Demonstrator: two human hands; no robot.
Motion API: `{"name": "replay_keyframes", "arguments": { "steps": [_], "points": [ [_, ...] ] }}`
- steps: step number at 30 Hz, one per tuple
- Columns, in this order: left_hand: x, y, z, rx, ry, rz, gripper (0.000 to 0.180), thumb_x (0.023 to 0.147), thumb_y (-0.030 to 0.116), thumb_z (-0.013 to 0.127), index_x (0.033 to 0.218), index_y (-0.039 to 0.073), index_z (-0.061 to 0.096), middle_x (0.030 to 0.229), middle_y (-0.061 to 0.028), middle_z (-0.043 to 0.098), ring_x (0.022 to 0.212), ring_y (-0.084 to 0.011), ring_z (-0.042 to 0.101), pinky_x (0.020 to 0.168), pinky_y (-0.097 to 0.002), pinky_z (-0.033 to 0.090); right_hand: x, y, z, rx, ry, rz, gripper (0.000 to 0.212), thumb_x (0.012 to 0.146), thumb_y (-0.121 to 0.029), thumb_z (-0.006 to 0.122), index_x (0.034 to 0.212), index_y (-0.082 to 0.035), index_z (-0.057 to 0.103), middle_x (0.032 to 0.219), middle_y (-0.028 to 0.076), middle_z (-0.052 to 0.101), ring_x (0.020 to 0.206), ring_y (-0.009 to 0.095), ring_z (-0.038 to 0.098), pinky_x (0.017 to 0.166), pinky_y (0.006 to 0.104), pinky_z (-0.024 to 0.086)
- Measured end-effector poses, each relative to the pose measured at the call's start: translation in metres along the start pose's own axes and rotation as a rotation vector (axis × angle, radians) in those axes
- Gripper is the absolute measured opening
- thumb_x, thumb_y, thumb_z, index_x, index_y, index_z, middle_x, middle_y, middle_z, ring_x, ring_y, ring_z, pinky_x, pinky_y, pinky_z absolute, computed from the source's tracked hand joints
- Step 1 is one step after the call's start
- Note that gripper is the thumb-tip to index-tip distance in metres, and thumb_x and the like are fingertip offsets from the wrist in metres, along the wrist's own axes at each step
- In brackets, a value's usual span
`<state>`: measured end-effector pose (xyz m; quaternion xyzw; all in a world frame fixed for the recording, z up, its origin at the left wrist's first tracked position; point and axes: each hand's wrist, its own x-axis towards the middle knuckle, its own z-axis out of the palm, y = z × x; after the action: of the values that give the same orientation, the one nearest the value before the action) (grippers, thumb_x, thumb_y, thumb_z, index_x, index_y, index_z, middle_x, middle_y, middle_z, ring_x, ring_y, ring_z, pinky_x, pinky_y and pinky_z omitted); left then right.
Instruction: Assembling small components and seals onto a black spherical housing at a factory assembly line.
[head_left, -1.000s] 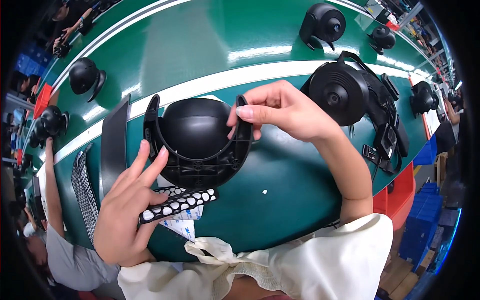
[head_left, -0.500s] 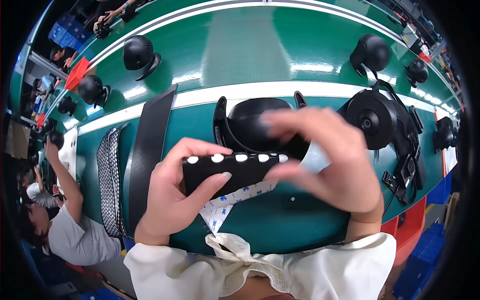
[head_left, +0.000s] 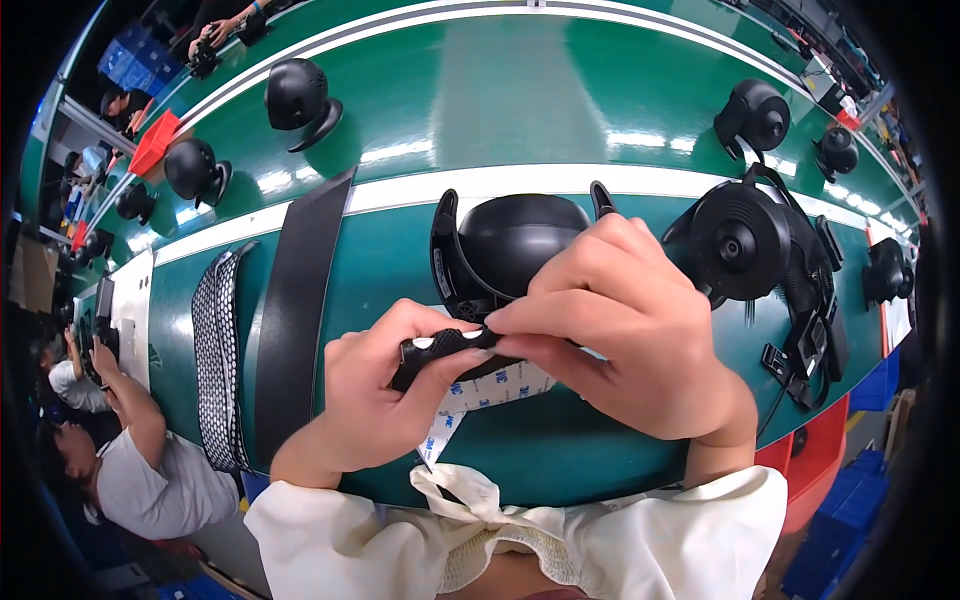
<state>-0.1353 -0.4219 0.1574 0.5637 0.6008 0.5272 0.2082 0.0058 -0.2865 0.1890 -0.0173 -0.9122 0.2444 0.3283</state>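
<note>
My left hand [head_left: 385, 390] is closed on a black strip [head_left: 425, 352] with white round spots along its upper edge, thumb in front and fingers behind. My right hand [head_left: 630, 320] pinches at the same strip, thumb and fingertips meeting beside the left thumb. Its fingers hide the strip's right part. White backing paper with blue print [head_left: 505, 387] hangs below the strip, over the bench. Just beyond my hands stands a round glossy black device body [head_left: 520, 235] in a curved black bracket [head_left: 443, 245].
To the left lie a dark flat panel [head_left: 295, 300] and black strips with white dots [head_left: 215, 360]. At right are a black round unit [head_left: 738, 240] and cables. Black devices [head_left: 297, 95] stand on the green conveyor [head_left: 390, 75]. A co-worker [head_left: 160, 480] sits at left.
My right hand has come down and left onto the strip, fingertips now pinched together. The strip looks tilted and more covered. Devices on the conveyor have shifted right.
</note>
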Motion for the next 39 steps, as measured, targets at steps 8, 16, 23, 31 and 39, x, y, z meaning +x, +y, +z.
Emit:
{"name": "replay_keyframes", "arguments": {
  "steps": [8,16,23,31,39],
  "points": [
    [-0.003,0.016,-0.007,-0.341,-0.001,-0.342,0.009,0.083,0.006,0.053,0.088,-0.001,0.050,0.074,-0.0022,0.058,0.068,-0.0033,0.050,0.063,-0.0184,0.041,-0.010,-0.003,0.021,-0.309,0.155,-0.420,0.029,0.052,-0.010,0.062,0.080,-0.004,0.064,0.074,0.005,0.054,0.062,0.017,0.046,0.054,0.0268,0.038],
    [-0.036,-0.044,-0.033,-0.306,-0.172,-0.045,0.011,0.082,0.010,0.054,0.085,0.002,0.047,0.099,-0.0108,0.049,0.082,-0.0142,0.046,0.072,-0.0250,0.038,0.014,0.006,0.023,0.502,-0.060,0.343,0.035,0.072,0.010,0.057,0.104,0.004,0.045,0.083,0.005,0.053,0.072,0.006,0.047,0.062,0.0169,0.036],
    [-0.051,-0.066,-0.014,-0.716,-0.252,-0.093,0.013,0.082,0.009,0.055,0.087,0.001,0.046,0.132,-0.0218,0.022,0.125,-0.0352,0.025,0.100,-0.0466,0.026,0.013,-0.004,0.051,0.432,-0.154,0.359,0.036,0.073,0.010,0.054,0.107,0.002,0.044,0.079,0.004,0.059,0.066,0.005,0.049,0.057,0.0158,0.036],
    [-0.053,-0.066,-0.007,-0.852,-0.324,-0.067,0.013,0.079,0.001,0.055,0.089,0.001,0.046,0.137,-0.0236,0.013,0.128,-0.0356,0.020,0.102,-0.0458,0.022,0.009,0.002,0.058,0.194,-0.145,0.261,0.037,0.070,0.012,0.056,0.104,0.001,0.046,0.076,0.003,0.059,0.063,0.006,0.050,0.057,0.0164,0.038],
    [-0.054,-0.065,-0.009,-0.810,-0.332,-0.056,0.015,0.078,0.001,0.056,0.090,0.000,0.046,0.137,-0.0243,0.013,0.128,-0.0361,0.020,0.102,-0.0450,0.023,0.008,0.005,0.063,0.148,-0.144,0.210,0.037,0.070,0.010,0.058,0.103,0.001,0.048,0.075,0.003,0.060,0.064,0.006,0.051,0.058,0.0172,0.039]
  ]
}}
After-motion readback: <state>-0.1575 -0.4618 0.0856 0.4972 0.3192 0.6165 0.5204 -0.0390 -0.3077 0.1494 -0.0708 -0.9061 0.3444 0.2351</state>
